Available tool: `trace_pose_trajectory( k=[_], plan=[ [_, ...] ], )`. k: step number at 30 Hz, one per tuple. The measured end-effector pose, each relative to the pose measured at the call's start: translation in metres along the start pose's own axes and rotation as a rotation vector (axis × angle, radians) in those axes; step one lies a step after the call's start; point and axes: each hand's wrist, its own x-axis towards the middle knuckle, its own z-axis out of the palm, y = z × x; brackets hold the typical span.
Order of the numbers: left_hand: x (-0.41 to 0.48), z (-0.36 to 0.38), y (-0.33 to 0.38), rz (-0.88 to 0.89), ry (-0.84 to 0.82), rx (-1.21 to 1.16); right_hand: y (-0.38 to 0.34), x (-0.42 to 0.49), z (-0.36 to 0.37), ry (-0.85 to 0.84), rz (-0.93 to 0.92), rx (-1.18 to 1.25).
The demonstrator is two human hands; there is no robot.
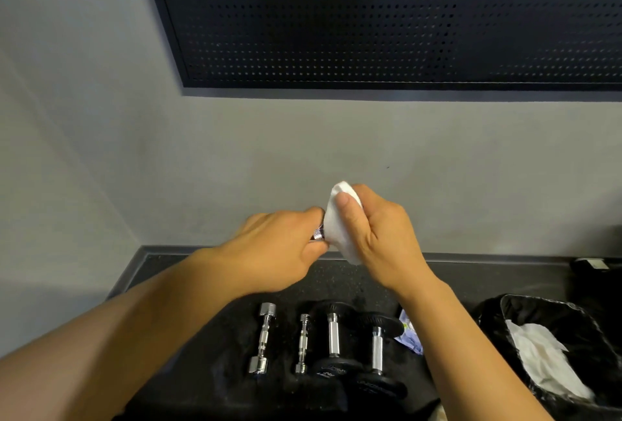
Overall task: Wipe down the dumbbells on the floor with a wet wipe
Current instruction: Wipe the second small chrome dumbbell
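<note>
Forearms reach over the floor. Left hand (279, 249) grips a raised chrome dumbbell (318, 234), mostly hidden; right hand (377, 235) pinches the wet wipe (336, 228) around its end. Four other dumbbells (332, 336) lie below. Wiping is under way; next, I think, it must be turned to reach the other end.

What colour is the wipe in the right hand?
The wipe is white; head view shows it.
</note>
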Motion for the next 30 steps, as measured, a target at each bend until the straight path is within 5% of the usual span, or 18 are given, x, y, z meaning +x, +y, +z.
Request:
trace_pose_trajectory(
  k=[7, 17, 25, 30],
  plan=[
    [0.004, 0.001, -0.013, 0.27, 0.315, 0.5, -0.013, 0.001, -0.003, -0.177, 0.463, 0.349],
    [0.002, 0.019, -0.002, 0.243, 0.492, 0.328, -0.024, -0.001, -0.014, -0.187, 0.885, 1.077],
    [-0.004, 0.029, 0.029, -0.033, 0.46, 0.127, -0.022, -0.005, -0.006, -0.016, 0.837, 1.07],
    [-0.002, 0.031, 0.035, -0.092, 0.384, -0.118, -0.026, -0.002, 0.001, 0.108, 0.755, 0.496]
  ],
)
